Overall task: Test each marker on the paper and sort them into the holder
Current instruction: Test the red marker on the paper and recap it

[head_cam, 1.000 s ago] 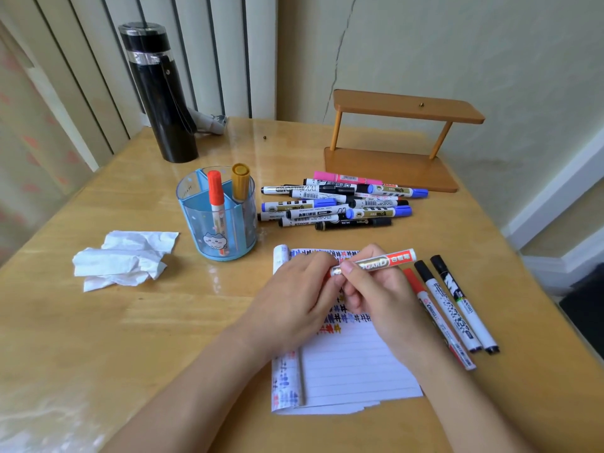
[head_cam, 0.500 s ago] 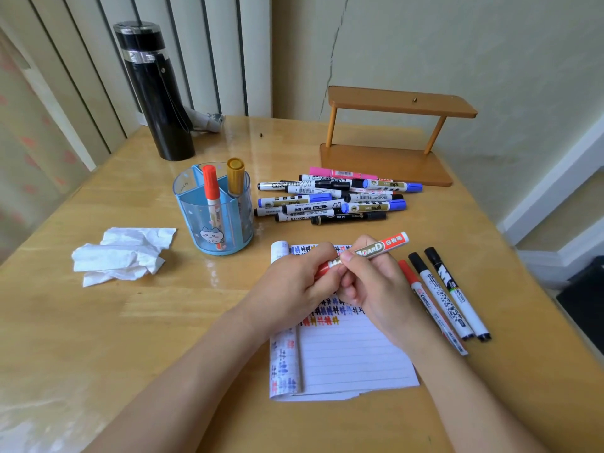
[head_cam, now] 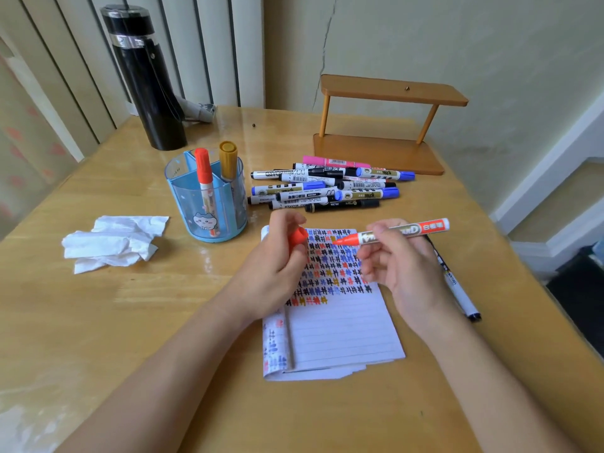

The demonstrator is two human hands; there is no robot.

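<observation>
Red marker (head_cam: 402,231) was uncapped, pinched by curled fingers (head_cam: 389,245) of the right hand (head_cam: 405,266) above the paper (head_cam: 343,328); the left hand (head_cam: 273,269) gripped its cap (head_cam: 297,238). Beyond, the blue holder (head_cam: 183,207) held a red-capped marker (head_cam: 204,173) and a gold marker (head_cam: 227,158) upright in separate compartments

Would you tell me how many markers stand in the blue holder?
2 in the blue holder: a red-capped marker at its middle, a gold-capped marker right of it. Others may be hidden.

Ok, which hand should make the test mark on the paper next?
Right. The right hand holds the uncapped marker, tip over the paper; the left hand only holds the cap.
</observation>
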